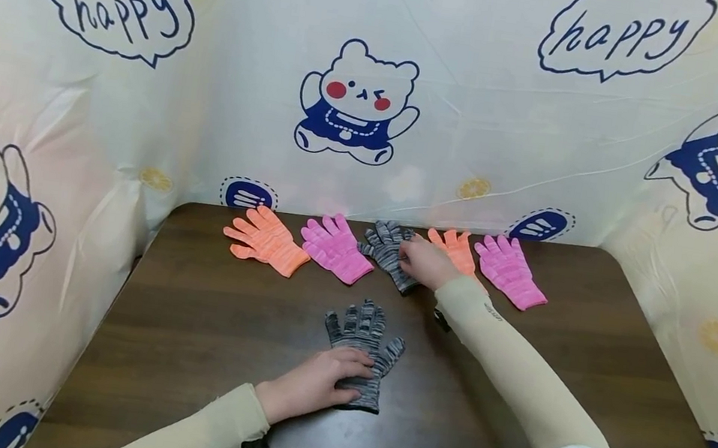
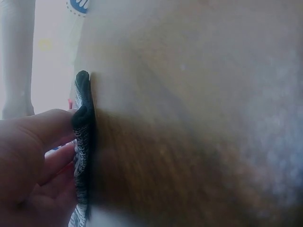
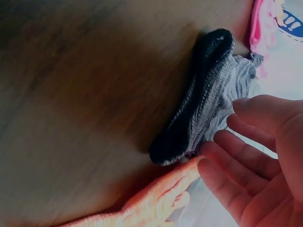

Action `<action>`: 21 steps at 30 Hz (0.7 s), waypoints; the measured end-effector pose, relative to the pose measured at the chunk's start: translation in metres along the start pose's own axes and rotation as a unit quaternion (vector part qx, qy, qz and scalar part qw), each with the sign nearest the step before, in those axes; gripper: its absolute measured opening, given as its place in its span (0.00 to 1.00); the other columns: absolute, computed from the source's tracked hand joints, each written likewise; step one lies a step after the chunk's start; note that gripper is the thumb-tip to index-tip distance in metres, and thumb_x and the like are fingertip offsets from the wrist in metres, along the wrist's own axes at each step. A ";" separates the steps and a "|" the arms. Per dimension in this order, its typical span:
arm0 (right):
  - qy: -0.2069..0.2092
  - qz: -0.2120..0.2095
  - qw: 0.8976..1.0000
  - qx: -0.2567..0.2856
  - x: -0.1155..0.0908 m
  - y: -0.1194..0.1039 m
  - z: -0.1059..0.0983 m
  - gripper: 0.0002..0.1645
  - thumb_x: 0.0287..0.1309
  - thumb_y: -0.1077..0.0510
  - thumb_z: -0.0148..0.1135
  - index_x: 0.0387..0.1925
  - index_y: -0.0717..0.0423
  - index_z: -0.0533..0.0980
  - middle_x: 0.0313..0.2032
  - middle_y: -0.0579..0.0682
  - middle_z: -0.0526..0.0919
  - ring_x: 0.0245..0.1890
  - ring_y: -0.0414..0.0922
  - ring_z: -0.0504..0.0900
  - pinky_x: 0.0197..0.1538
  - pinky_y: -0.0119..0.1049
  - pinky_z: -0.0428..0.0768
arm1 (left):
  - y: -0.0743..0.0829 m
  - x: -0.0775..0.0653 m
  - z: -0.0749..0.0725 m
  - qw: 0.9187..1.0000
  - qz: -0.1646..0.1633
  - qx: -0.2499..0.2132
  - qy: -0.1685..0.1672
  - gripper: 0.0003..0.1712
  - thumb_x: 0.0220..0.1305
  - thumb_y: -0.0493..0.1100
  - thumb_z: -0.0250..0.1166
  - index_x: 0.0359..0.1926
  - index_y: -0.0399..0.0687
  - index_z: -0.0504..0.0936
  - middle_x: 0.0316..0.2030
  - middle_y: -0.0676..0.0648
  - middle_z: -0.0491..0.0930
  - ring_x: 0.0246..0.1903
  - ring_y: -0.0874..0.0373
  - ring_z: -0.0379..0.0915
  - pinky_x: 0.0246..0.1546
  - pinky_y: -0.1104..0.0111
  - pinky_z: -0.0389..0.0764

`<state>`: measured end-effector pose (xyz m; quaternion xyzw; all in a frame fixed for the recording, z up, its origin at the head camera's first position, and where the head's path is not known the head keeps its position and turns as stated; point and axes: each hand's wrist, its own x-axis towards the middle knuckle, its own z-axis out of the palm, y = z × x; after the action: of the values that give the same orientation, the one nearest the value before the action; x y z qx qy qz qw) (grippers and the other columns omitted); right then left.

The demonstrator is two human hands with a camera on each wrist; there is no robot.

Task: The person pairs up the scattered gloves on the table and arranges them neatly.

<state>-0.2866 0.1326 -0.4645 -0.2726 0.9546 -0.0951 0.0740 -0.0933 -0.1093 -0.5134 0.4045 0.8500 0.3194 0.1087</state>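
Note:
A grey-and-black striped knit glove (image 1: 359,336) lies near the middle of the table, its fingers pointing away. My left hand (image 1: 319,379) rests on its lower palm with fingers spread. The left wrist view shows the dark cuff edge (image 2: 82,116) beside the thumb. Farther back, a second grey striped glove (image 1: 385,249) lies in a row of gloves. My right hand (image 1: 429,262) is over its right side, fingers loosely bent. In the right wrist view, the fingers (image 3: 246,165) are close to the glove's knit (image 3: 215,101), and whether they touch cannot be told.
Left in the row lie an orange glove (image 1: 268,241) and a pink glove (image 1: 337,248). Another orange glove (image 1: 454,248), partly hidden by my right hand, and a pink glove (image 1: 511,273) lie right. The brown wooden table (image 1: 203,324) meets a printed cloth backdrop (image 1: 465,140).

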 end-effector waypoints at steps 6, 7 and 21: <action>-0.005 -0.010 1.000 -0.028 0.005 0.000 0.003 0.07 0.69 0.61 0.66 0.44 0.62 0.83 0.40 0.56 0.83 0.41 0.51 0.82 0.49 0.44 0.82 | 0.008 0.002 -0.008 1.000 -0.002 -0.007 0.000 0.21 0.69 0.40 0.71 0.61 0.41 0.82 0.63 0.44 0.80 0.66 0.49 0.73 0.66 0.54 0.75; -0.004 -0.011 0.999 -0.030 0.006 0.000 0.004 0.07 0.69 0.61 0.66 0.44 0.62 0.83 0.40 0.57 0.83 0.41 0.51 0.82 0.49 0.44 0.82 | 0.003 0.001 -0.004 1.000 0.014 0.000 0.006 0.22 0.70 0.42 0.70 0.62 0.41 0.82 0.63 0.44 0.79 0.66 0.49 0.73 0.66 0.55 0.74; -0.001 -0.016 0.999 -0.030 0.007 -0.002 0.011 0.05 0.69 0.64 0.64 0.37 0.61 0.83 0.35 0.54 0.82 0.36 0.49 0.81 0.45 0.43 0.82 | 0.006 0.000 -0.004 1.000 0.005 0.004 -0.006 0.20 0.71 0.42 0.69 0.61 0.43 0.83 0.63 0.45 0.79 0.66 0.50 0.73 0.66 0.56 0.74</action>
<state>-0.2897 0.1257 -0.4750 -0.2898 0.9525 -0.0672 0.0656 -0.0914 -0.1082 -0.5063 0.4110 0.8487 0.3142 0.1101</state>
